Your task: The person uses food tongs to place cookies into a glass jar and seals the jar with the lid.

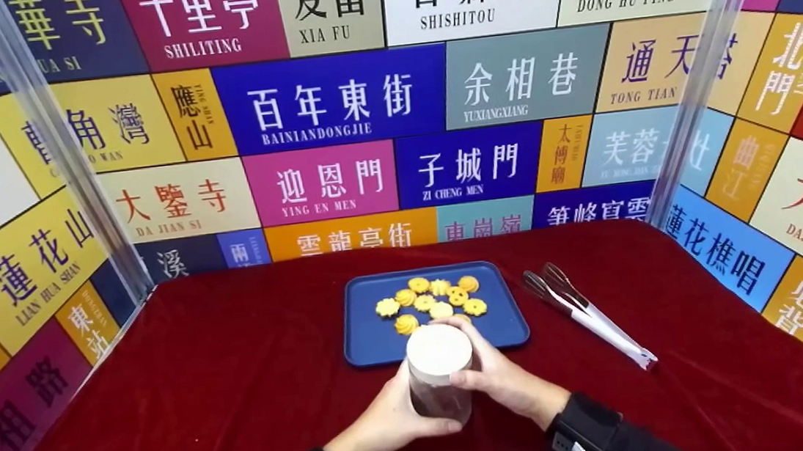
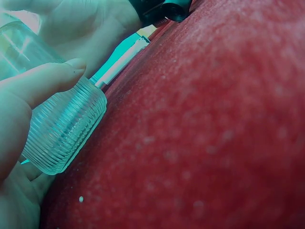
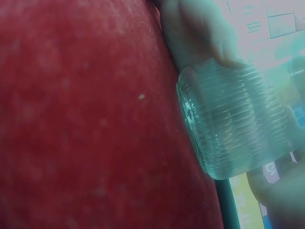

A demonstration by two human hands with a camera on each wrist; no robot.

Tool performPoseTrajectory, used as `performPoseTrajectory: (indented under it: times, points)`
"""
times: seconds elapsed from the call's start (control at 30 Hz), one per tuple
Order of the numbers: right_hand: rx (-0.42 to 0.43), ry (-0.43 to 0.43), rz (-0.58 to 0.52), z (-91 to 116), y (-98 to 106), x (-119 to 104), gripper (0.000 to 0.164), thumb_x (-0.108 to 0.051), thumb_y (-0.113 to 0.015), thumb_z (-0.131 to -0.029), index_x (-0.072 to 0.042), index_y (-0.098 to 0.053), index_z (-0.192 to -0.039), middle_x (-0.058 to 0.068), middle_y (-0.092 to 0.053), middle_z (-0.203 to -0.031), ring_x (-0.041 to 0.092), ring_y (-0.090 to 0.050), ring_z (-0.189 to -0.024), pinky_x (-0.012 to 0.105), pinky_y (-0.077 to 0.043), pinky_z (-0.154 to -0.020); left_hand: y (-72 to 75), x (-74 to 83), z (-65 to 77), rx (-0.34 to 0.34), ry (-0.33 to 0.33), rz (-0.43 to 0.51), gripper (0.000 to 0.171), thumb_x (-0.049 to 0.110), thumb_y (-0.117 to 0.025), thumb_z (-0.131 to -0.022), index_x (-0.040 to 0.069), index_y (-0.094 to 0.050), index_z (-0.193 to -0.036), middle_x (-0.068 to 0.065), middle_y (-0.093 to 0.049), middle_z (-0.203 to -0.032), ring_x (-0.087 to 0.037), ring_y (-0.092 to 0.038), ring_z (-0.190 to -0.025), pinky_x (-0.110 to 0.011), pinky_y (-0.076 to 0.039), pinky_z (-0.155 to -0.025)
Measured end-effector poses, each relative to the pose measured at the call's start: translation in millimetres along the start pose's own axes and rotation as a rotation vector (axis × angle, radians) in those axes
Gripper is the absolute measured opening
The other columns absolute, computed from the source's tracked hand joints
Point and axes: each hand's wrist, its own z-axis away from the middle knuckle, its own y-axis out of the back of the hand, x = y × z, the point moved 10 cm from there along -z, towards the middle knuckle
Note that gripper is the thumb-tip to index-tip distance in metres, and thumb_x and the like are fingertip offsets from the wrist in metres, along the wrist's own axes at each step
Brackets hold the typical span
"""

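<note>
A clear ribbed jar [image 1: 439, 401] with a white lid [image 1: 439, 349] stands between both hands near the table's front. My left hand [image 1: 385, 420] grips the lower body, its thumb across the front. High on the jar, my right hand [image 1: 502, 379] holds the lid, with the thumb at its near edge. The ribbed lower wall of the jar [image 2: 69, 126] shows in the left wrist view. In the right wrist view the jar's base [image 3: 195, 129] is close to the red cloth; whether it touches cannot be told. Most fingers are hidden behind the jar.
Just beyond the jar lies a blue tray [image 1: 369, 350] bearing several yellow cookies [image 1: 425, 303]. Metal tongs [image 1: 591, 318] with white handles rest right of the tray. Red cloth [image 1: 237, 359] covers the table, and printed panels [image 1: 330, 100] enclose its back and sides.
</note>
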Motion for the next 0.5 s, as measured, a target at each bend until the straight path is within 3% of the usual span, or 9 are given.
performPoseTrajectory:
  times: [0.5]
  points:
    - [0.049,-0.033,0.071,-0.7,2.6,3.9,0.085,-0.04,-0.084,-0.092,-0.003,-0.035,-0.151,0.012,-0.053,-0.144,0.028,-0.048,-0.135,0.032,-0.041,-0.112,0.5,-1.3,0.2,0.004,0.0,-0.012,0.111,0.021,-0.098,-0.077,0.014,-0.029,-0.164,0.003,-0.054,-0.152,-0.016,-0.052,-0.138,-0.03,-0.042,-0.116]
